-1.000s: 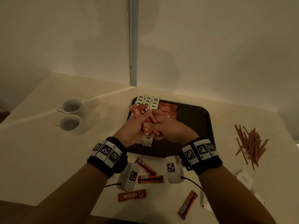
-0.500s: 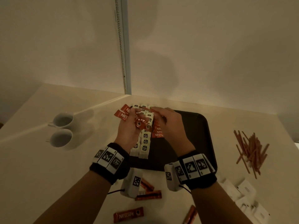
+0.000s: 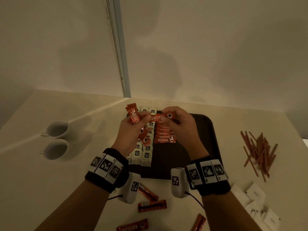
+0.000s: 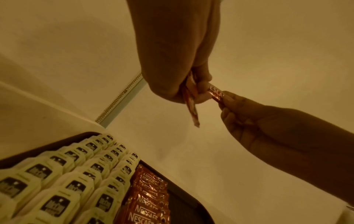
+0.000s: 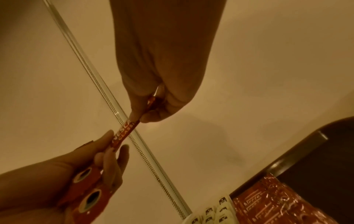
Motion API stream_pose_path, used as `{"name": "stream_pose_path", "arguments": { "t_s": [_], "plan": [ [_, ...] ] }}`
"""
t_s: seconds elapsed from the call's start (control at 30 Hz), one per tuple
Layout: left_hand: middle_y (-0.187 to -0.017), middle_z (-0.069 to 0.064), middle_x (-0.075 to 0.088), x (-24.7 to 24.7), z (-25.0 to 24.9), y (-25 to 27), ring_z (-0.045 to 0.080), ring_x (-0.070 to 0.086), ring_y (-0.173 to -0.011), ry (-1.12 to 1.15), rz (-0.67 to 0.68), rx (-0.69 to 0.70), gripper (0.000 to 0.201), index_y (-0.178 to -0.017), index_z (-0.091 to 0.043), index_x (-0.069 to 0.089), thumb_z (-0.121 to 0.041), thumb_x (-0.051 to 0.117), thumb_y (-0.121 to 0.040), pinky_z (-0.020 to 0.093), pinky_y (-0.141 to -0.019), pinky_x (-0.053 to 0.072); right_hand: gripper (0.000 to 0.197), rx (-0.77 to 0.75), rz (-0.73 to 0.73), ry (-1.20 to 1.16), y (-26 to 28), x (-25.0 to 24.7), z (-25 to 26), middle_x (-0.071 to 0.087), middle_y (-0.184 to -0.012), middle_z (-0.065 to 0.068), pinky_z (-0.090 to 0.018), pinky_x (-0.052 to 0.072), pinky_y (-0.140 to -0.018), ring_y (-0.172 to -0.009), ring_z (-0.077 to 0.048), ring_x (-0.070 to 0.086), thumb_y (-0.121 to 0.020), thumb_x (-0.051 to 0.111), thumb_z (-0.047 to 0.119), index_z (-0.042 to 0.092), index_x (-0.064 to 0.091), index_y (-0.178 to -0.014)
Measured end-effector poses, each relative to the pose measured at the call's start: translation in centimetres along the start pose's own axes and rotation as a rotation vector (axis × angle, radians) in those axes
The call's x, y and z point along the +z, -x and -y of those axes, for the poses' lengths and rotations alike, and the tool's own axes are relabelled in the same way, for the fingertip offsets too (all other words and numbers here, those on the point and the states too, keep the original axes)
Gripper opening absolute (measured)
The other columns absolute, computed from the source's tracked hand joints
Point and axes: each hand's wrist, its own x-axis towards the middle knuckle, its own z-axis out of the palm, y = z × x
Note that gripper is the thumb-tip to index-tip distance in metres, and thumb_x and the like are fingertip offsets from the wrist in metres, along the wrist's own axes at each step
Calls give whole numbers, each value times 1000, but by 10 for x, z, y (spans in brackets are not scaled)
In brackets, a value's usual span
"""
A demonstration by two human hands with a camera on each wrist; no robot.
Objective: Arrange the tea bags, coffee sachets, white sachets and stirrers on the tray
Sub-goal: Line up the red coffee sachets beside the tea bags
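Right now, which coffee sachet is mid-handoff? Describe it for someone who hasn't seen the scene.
Start at the dark tray, then look above its far left part, where both hands meet. The handoff sachet is the one red stick lying crosswise between the left hand and right hand, pinched at each end, unlike the left hand's fanned bundle.

L hand (image 3: pixel 128 135) hides some tea bags (image 3: pixel 146 155); bottom edge crops loose sachet (image 3: pixel 132 226).

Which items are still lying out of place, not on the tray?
Several coffee sachets lie scattered on the table before the tray; the stirrers and white sachets sit in loose heaps to its right.
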Motion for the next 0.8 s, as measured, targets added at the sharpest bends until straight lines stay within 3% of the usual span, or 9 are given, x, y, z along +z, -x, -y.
{"name": "stream_pose_path", "arguments": {
  "t_s": [0.1,0.2,0.3,0.43,0.57,0.63,0.7,0.8],
  "plan": [
    [-80,1,71,2,-2,0,10,65,-66,-81,-11,35,9,-90,-13,70,-10,70,-81,26,-62,56,16,7,22,-69,2,-1,2,68,-94,1,-27,56,-75,-85,-12,66,-89,60,11,18,66,-102],
    [-83,0,73,2,-2,-2,11,68,-73,-57,-27,-39,11,-92,-13,69,-14,71,-81,22,-58,53,18,13,-46,-88,1,-3,7,67,-86,2,-21,56,-68,-75,-8,66,-88,60,11,25,65,-98],
    [-85,2,73,0,1,0,12,68,-72,11,-27,-114,16,-97,-11,68,-14,69,-81,21,-55,52,14,23,-74,-22,-4,-6,12,67,-85,6,-21,56,-69,-77,-8,66,-85,66,16,29,66,-89],
    [-80,4,71,-1,6,2,11,64,-62,-9,-53,-129,18,-95,-8,68,-11,72,-78,20,-52,50,8,112,50,87,-9,-15,7,68,-88,6,-12,52,-68,-77,-5,66,-84,66,16,20,68,-91],
    [-77,4,71,-4,13,1,13,64,-60,-75,-63,-101,11,-95,-9,68,-12,69,-84,20,-52,49,12,191,196,206,-9,-23,-6,63,-94,11,-22,51,-78,-87,-6,62,-87,63,15,22,67,-96],
    [-66,2,66,-8,15,1,15,65,-59,-118,-78,-104,12,-94,-12,67,-21,67,-86,23,-54,50,12,220,217,235,-9,-28,-21,63,-96,9,-22,51,-79,-91,-7,61,-86,63,15,26,65,-91],
    [-53,-3,53,-14,15,0,14,57,-47,-133,-121,-121,18,-94,-12,64,-29,65,-88,24,-50,48,14,271,224,294,-8,-34,-41,64,-95,9,-21,49,-79,-91,-5,60,-85,64,15,30,63,-86],
    [-51,-6,38,-26,16,-6,10,38,-39,-138,-189,-148,23,-84,-15,56,-36,61,-90,21,-38,34,10,386,249,384,-3,-39,-74,64,-94,8,-22,47,-83,-89,-3,59,-83,67,12,22,63,-86]
  ]
}}
